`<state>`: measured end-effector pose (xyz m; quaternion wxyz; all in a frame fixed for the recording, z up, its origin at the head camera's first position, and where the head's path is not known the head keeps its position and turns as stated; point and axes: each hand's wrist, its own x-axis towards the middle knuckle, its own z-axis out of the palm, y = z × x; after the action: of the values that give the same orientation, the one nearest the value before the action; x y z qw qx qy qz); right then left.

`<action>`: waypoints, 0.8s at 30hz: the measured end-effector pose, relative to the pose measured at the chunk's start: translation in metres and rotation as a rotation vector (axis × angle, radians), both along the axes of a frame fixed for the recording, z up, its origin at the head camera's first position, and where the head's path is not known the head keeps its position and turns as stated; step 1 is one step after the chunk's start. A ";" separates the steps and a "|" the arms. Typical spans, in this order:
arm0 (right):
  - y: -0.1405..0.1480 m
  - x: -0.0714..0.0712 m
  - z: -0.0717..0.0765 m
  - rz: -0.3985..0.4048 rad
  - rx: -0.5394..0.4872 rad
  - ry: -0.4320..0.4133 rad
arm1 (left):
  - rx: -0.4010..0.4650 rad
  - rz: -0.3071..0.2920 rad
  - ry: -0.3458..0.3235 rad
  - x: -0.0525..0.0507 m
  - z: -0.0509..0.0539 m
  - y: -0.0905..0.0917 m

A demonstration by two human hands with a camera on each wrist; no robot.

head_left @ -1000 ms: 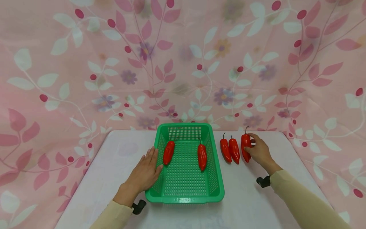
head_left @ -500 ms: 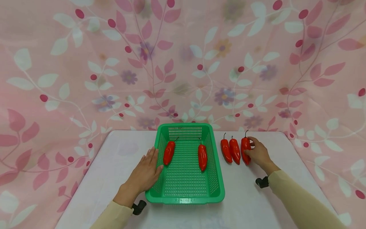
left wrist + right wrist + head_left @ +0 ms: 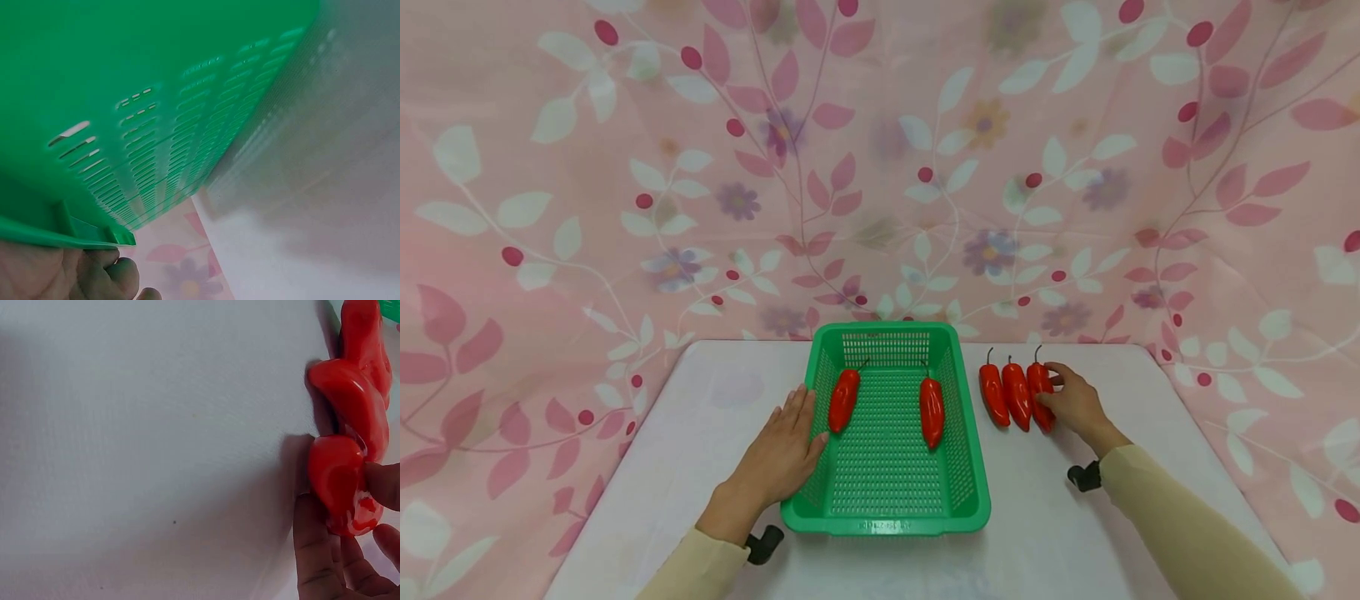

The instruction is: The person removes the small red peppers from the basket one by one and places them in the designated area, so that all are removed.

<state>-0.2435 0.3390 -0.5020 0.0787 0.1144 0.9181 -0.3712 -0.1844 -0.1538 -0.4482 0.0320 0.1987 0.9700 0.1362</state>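
My left hand (image 3: 778,454) rests with straight fingers on the left rim of a green plastic basket (image 3: 887,526). In the left wrist view its fingertips show beneath the rim, beside the slotted wall (image 3: 156,144). Inside the basket lie two red peppers, one on the left (image 3: 844,402) and one on the right (image 3: 932,414). My right hand (image 3: 1078,406) grips the rightmost red pepper (image 3: 334,472) of three outside the basket, thumb on one side and fingers on the other. Next to it lie the middle pepper (image 3: 1017,398) and the left pepper (image 3: 993,396).
A white-covered table (image 3: 700,417) carries the basket and the peppers. Close behind its far edge hangs a pink floral cloth (image 3: 880,167), which also runs along both sides. Each wrist wears a black camera mount.
My right hand has brought its pepper down and leftward, from a small gap to right beside the middle pepper. The left hand and the basket have stayed in place.
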 end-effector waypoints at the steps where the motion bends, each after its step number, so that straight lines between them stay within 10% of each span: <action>1: 0.000 0.000 0.000 -0.002 0.000 -0.002 | 0.000 0.001 -0.002 0.000 0.000 0.000; 24: -0.003 0.005 0.000 -0.039 0.038 0.018 | 0.007 0.004 0.026 0.002 0.001 0.000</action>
<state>-0.2386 0.3359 -0.5018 0.0610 0.1302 0.9232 -0.3563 -0.1821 -0.1538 -0.4477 0.0184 0.1988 0.9702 0.1373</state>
